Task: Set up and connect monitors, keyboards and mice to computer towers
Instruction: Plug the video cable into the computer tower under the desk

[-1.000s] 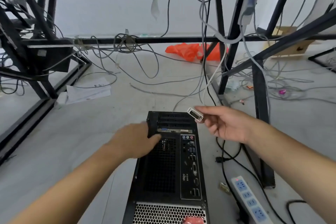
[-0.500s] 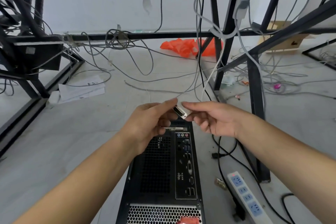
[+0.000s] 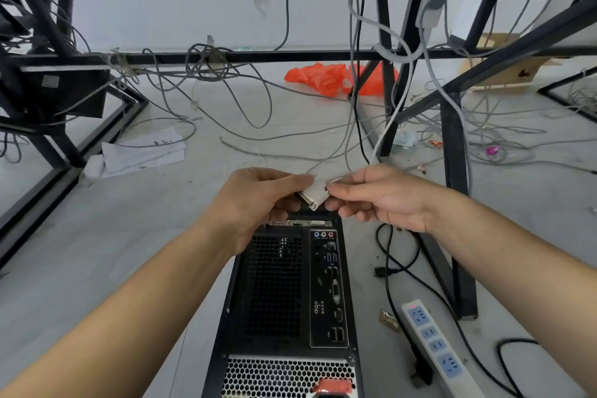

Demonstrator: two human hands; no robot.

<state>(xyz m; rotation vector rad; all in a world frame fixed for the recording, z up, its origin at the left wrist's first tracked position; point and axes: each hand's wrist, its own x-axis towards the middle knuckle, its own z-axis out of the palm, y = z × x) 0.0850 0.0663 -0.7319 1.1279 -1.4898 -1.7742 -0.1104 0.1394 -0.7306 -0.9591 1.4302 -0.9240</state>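
A black computer tower (image 3: 284,294) lies on the grey floor with its rear port panel facing up. Just above its far end I hold a white monitor-cable connector (image 3: 315,194) with both hands. My left hand (image 3: 258,200) pinches its metal plug end from the left. My right hand (image 3: 381,197) pinches the back of the connector from the right, where its white cable (image 3: 391,119) rises toward the frame above. The tower's far edge is partly hidden behind my hands.
A white power strip (image 3: 433,339) lies right of the tower, with black cords (image 3: 391,268) looping beside it. Black metal desk frames (image 3: 452,171) stand right and left. Loose grey cables, papers (image 3: 142,152) and an orange bag (image 3: 326,77) litter the floor beyond.
My left hand left the tower's top edge and rose to the connector held by my right hand. Both hands now grip it, slightly lower and closer over the tower.
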